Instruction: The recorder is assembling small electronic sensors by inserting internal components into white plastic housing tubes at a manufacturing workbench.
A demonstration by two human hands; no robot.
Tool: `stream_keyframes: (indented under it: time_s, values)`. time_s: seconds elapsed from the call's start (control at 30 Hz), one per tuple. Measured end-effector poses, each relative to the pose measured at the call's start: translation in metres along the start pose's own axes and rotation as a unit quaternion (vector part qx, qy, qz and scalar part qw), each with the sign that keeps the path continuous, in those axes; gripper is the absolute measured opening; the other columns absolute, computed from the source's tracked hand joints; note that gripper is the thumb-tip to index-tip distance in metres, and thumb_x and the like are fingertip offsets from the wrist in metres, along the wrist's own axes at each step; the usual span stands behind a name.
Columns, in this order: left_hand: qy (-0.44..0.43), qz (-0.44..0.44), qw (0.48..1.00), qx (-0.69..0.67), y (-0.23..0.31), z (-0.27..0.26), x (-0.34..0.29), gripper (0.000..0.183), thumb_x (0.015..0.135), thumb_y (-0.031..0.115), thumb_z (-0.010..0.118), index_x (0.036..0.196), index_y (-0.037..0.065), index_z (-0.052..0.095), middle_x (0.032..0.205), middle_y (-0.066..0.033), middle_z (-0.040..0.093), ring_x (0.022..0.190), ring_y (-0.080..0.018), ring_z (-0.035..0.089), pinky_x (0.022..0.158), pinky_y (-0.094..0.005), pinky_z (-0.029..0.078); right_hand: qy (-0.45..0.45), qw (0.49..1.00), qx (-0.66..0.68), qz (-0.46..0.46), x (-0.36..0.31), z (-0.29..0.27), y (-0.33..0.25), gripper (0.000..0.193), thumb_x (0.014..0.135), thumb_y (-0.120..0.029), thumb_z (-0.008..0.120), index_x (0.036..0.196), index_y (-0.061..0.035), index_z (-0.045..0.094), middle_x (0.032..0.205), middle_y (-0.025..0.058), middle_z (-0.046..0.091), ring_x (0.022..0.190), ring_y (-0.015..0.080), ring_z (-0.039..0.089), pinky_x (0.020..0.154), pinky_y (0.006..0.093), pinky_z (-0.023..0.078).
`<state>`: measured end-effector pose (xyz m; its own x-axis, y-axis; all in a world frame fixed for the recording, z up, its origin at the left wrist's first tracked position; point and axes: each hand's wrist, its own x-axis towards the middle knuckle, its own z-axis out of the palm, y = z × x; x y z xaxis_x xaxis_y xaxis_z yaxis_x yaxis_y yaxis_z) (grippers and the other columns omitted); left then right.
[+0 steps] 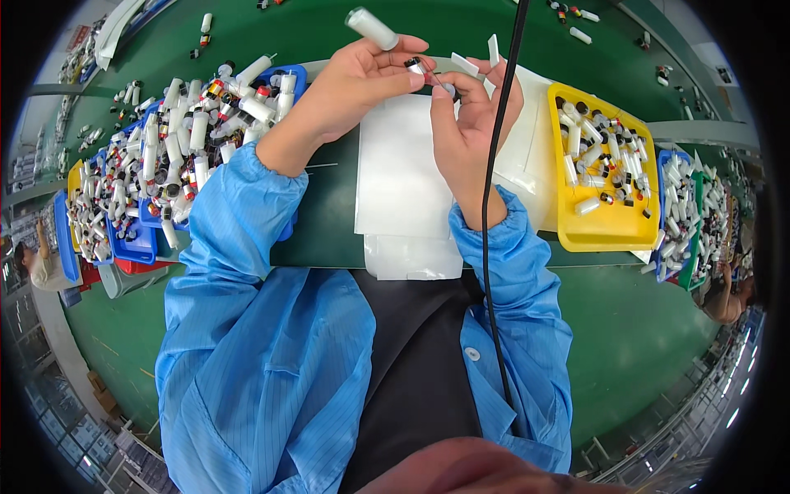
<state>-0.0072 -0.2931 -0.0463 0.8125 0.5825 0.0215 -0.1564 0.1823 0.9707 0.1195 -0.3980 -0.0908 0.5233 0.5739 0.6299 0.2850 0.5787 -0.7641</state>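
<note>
My left hand [346, 90] is closed over the work surface, thumb and fingertips pinching a small black-and-white part [414, 66] with thin reddish wires. A white cylinder [372, 30] juts out beyond the fingers of that hand, its end at the fingers. Close by on the right, my right hand [473, 123] pinches the thin wires [436, 78] next to a small dark piece, partly hidden by the thumb. White flat strips [494, 51] stick out from between its other fingers. Below both hands lies a white sheet [399, 173].
On the left, blue bins [132, 245] are heaped with white cylinders and small black, red and yellow parts. A yellow tray [605, 239] at right holds similar pieces. A black cable [487, 206] hangs in front of my right arm. More loose parts [580, 35] dot the green table.
</note>
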Motion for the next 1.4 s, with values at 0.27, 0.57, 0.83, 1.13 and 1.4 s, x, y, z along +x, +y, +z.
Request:
stream_keyframes:
  time_s: [0.27, 0.57, 0.83, 1.13, 1.4]
  values:
    - [0.024, 0.035, 0.999, 0.032, 0.001, -0.003, 0.002, 0.038, 0.093, 0.002, 0.064, 0.129, -0.002, 0.055, 0.122, -0.0133, 0.065, 0.11, -0.0179, 0.064, 0.097, -0.0305, 0.052, 0.027, 1.0, 0.008, 0.006, 0.003, 0.0, -0.001, 0.059, 0.089, 0.003, 0.065, 0.137, 0.0016, 0.031, 0.103, 0.0127, 0.066, 0.101, 0.0154, 0.063, 0.089, 0.0292, 0.049]
    - [0.036, 0.045, 0.99, 0.129, -0.002, 0.001, 0.0, 0.032, 0.092, 0.006, 0.067, 0.124, 0.001, 0.064, 0.119, -0.0096, 0.067, 0.107, -0.0168, 0.064, 0.093, -0.0288, 0.054, -0.024, 0.97, 0.107, 0.215, 0.025, -0.007, -0.017, 0.058, 0.087, -0.006, 0.074, 0.132, 0.0034, 0.038, 0.09, 0.01, 0.072, 0.088, 0.0141, 0.066, 0.083, 0.0255, 0.051]
    - [0.034, 0.065, 0.971, 0.229, 0.003, 0.005, -0.004, 0.03, 0.091, 0.005, 0.067, 0.121, 0.005, 0.067, 0.112, -0.0066, 0.07, 0.101, -0.0147, 0.066, 0.086, -0.0257, 0.054, -0.008, 0.99, -0.022, 0.142, 0.015, -0.003, -0.005, 0.053, 0.085, -0.007, 0.075, 0.127, 0.0037, 0.045, 0.089, 0.0089, 0.072, 0.087, 0.016, 0.068, 0.084, 0.0283, 0.053]
    - [-0.003, 0.112, 0.97, 0.217, -0.001, 0.002, -0.002, 0.029, 0.093, 0.007, 0.067, 0.122, 0.004, 0.066, 0.113, -0.0075, 0.07, 0.1, -0.0148, 0.066, 0.087, -0.0269, 0.054, -0.009, 0.994, -0.102, 0.028, 0.008, 0.002, -0.008, 0.051, 0.085, -0.002, 0.073, 0.128, 0.0018, 0.047, 0.092, 0.0096, 0.071, 0.085, 0.0152, 0.069, 0.082, 0.0283, 0.054]
    - [0.012, 0.114, 0.98, 0.16, 0.007, 0.006, -0.004, 0.029, 0.095, 0.006, 0.064, 0.124, 0.003, 0.065, 0.114, -0.0097, 0.069, 0.103, -0.0167, 0.067, 0.09, -0.0285, 0.055, -0.005, 0.974, -0.18, -0.14, 0.008, 0.002, -0.004, 0.06, 0.081, -0.003, 0.076, 0.133, 0.0027, 0.045, 0.104, 0.0129, 0.068, 0.094, 0.0184, 0.066, 0.084, 0.0305, 0.053]
